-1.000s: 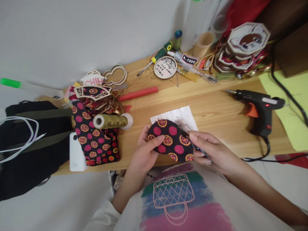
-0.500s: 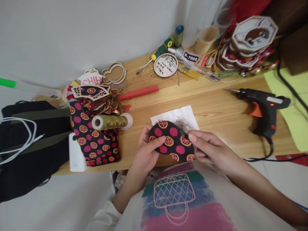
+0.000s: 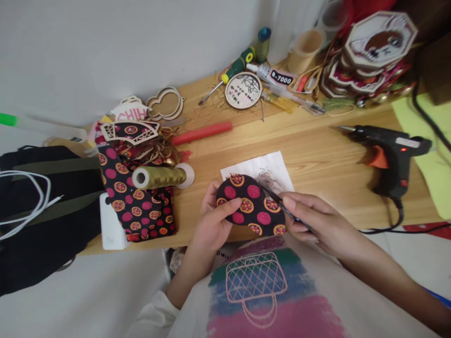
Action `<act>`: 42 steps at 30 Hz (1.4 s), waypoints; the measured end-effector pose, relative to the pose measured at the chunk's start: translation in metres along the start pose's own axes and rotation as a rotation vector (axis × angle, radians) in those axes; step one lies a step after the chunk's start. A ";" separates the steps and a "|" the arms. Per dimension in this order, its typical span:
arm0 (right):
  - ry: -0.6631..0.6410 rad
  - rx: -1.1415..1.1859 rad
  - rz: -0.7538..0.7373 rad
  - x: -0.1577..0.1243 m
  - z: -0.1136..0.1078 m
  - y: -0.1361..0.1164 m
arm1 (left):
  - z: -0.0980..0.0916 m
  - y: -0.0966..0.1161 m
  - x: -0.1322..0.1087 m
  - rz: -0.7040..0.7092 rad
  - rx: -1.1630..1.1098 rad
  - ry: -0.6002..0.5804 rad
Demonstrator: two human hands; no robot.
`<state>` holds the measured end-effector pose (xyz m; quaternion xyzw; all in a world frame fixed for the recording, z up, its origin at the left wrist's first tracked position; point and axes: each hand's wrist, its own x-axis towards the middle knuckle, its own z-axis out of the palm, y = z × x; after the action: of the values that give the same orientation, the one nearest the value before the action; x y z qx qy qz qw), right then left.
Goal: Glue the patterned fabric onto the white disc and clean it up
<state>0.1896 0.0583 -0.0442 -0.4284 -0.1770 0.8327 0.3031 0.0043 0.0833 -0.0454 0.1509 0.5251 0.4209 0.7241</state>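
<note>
My left hand (image 3: 211,223) grips the left side of an oval piece covered in black fabric with pink and orange dots (image 3: 252,205), thumb across its face. My right hand (image 3: 313,220) pinches a thin dark pointed tool (image 3: 282,205) whose tip lies at the piece's right edge. Both hands hover at the near edge of the wooden table (image 3: 317,150), just above a white paper scrap (image 3: 262,167) with dark crumbs on it.
A black hot glue gun (image 3: 385,145) with its cable rests at the right. Matching dotted fabric (image 3: 136,202), a gold thread spool (image 3: 158,177) and wooden cutouts (image 3: 165,104) lie left. A red stick (image 3: 202,133), screwdriver (image 3: 230,76), B-7000 glue tube (image 3: 276,76) and stacked octagonal pieces (image 3: 373,51) sit behind.
My right hand has slid slightly right, so more of the thin tool shows against the fabric piece's edge. The left hand keeps its hold; the view shifted a little.
</note>
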 end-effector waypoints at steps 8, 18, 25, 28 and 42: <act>0.015 0.011 0.000 -0.001 0.002 0.000 | 0.001 -0.001 0.000 -0.020 -0.055 -0.014; 0.040 -0.026 -0.018 0.000 0.001 0.000 | 0.003 -0.003 0.002 -0.005 -0.008 -0.013; 0.056 0.008 -0.014 -0.001 0.004 0.000 | 0.001 -0.003 0.003 0.000 -0.042 -0.022; 0.042 0.015 0.004 -0.001 0.004 0.000 | 0.001 -0.003 0.002 -0.010 -0.035 -0.024; 0.051 -0.059 -0.030 0.001 0.001 0.002 | 0.000 -0.006 0.002 0.000 0.002 -0.040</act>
<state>0.1883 0.0574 -0.0452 -0.4553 -0.2003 0.8112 0.3073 0.0077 0.0818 -0.0507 0.1598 0.5110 0.4174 0.7343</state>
